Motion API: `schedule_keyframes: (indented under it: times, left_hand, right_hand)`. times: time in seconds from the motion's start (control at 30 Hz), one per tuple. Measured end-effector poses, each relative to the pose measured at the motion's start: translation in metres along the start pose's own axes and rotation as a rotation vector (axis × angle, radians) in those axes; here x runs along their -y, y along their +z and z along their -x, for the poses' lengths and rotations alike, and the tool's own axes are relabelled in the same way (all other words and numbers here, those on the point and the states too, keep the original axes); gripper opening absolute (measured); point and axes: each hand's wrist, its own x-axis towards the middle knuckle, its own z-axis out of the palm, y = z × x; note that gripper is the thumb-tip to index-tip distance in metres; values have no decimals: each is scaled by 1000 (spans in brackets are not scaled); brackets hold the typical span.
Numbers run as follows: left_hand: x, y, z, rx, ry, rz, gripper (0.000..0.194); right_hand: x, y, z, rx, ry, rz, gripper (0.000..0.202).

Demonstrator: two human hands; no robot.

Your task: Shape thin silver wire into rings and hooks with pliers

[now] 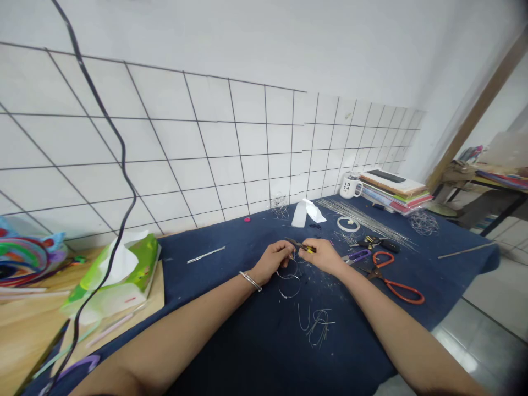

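Over the middle of the dark blue cloth, my left hand [274, 258] is closed, its fingertips pinching a thin silver wire shape. Two round wire loops [289, 297] show just below those fingers; whether they are joined is too fine to tell. My right hand [320, 255] wraps around small pliers [293, 242] with a bit of yellow on the handle. The pliers' dark jaws point left and meet the fingers of my left hand. Nearer to me on the cloth lie several bent wire pieces [319, 327].
Orange-handled scissors [399, 284], purple-handled snips [359, 256] and black-handled pliers [379, 243] lie to the right. Behind them are straight wires [367, 220], a white coil [348, 224], a mug [350, 185] and stacked books [396, 192]. A tissue pack [144, 258] and black cable [124, 148] are left.
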Motion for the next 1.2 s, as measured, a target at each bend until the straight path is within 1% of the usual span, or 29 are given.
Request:
schedule_keyframes:
  times: [0.17, 0.3, 0.73, 0.93, 1.2]
  left_hand:
    - [1, -1, -1, -11, 5, 10, 26]
    - [1, -1, -1, 0, 1, -7, 27]
    - [3, -3, 0, -55, -30, -10, 32]
    - [3, -3, 0, -38, -18, -32, 33]
    - [4, -3, -1, -31, -15, -47, 34]
  right_hand:
    - [-3, -1, -2, -6, 10, -49, 22]
    - [-6, 0, -2, -28, 15, -28, 23]
    - [-13, 0, -4, -28, 39, -52, 25]
    - [-20, 2, -5, -44, 44, -80, 25]
    - [-23, 1, -6, 27, 74, -123, 26]
